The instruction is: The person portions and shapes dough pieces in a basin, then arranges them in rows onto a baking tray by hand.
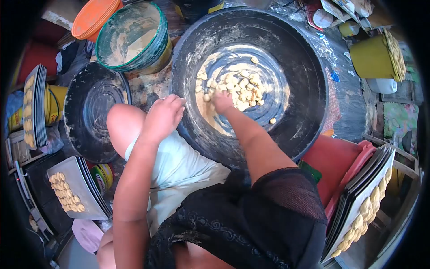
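A wide black basin [304, 103] holds a heap of small pale dough pieces [245, 92] dusted with flour. My right hand [222, 101] reaches down into it, fingers curled on dough pieces at the heap's left edge. Its fingertips are partly hidden among them. My left hand [166, 114] is over the basin's left rim, above my knee. Its fingers are bent and close together, and whatever they may hold is out of sight. A few single pieces lie apart from the heap, one near the basin's lower right.
Left of the basin are a shallow black tub [96, 112] and a green-rimmed sieve [130, 38] on a bucket. Trays with shaped dough stand at the lower left [89, 197] and lower right [358, 206], the latter on a red container [333, 157]. A yellow bucket [369, 56] is at right.
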Demonstrator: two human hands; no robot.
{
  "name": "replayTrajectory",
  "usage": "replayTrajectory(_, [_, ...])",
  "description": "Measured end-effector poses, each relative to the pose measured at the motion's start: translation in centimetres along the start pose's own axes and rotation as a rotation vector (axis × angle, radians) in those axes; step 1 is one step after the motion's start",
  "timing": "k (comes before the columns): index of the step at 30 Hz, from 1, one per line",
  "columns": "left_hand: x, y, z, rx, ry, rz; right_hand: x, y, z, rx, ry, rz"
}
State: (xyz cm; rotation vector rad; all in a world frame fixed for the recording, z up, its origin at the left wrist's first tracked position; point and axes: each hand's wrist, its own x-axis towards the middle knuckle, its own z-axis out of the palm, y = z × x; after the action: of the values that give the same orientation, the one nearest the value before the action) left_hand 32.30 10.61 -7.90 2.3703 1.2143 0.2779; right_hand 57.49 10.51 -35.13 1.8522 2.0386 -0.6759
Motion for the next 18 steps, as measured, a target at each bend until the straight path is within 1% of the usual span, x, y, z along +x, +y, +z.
replayTrajectory(2, [-0.7,0.7,-0.7,-0.018,-0.018,-0.031,-3.4,-1.1,-3.5,0.013,-0.119,-0.211])
replayTrajectory(3, [-1.0,1.0,-1.1,-0.027,-0.029,-0.054,-1.5,1.9,-0.7,0.330,0.047,-0.447])
replayTrajectory(4, [-1.5,1.2,-1.3,-0.036,-0.045,-0.078,-2.3,3.0,-0.7,0.632,0.109,-0.256])
replayTrajectory(5, [-2.0,1.2,-1.2,-0.034,0.003,-0.070,-3.1,4.1,-1.0,0.930,0.175,-0.055])
replayTrajectory(6, [-2.2,1.4,-1.2,-0.031,-0.004,-0.081,-2.3,7.0,0.1,0.926,0.162,0.124])
replayTrajectory(7, [-2.5,1.6,-1.2,-0.028,-0.018,-0.090,-2.2,10.2,2.6,0.696,0.412,0.146])
replayTrajectory(8, [-2.5,1.8,-1.2,-0.023,-0.031,-0.094,-3.3,12.7,2.0,0.723,0.081,0.344])
replayTrajectory(9, [-2.3,1.8,-1.1,-0.038,-0.006,-0.046,-4.4,14.7,3.8,0.933,0.039,0.462])
replayTrajectory(11, [-1.4,2.7,-1.4,-0.151,0.023,0.029,-8.9,15.3,4.4,1.005,0.028,0.722])
replayTrajectory(13, [0.1,3.8,-1.9,-0.251,0.019,0.069,-12.5,15.5,5.9,1.255,0.046,0.880])
replayTrajectory(14, [1.1,4.3,-2.3,-0.291,0.008,0.068,-13.5,15.3,6.6,1.367,0.037,0.943])
replayTrajectory(16, [3.7,5.5,-3.1,-0.372,0.011,0.074,-12.5,15.6,9.4,1.530,-0.060,1.036])
replayTrajectory(18, [6.8,7.1,-3.2,-0.466,0.029,0.079,-9.9,14.6,11.9,1.676,-0.108,1.054])
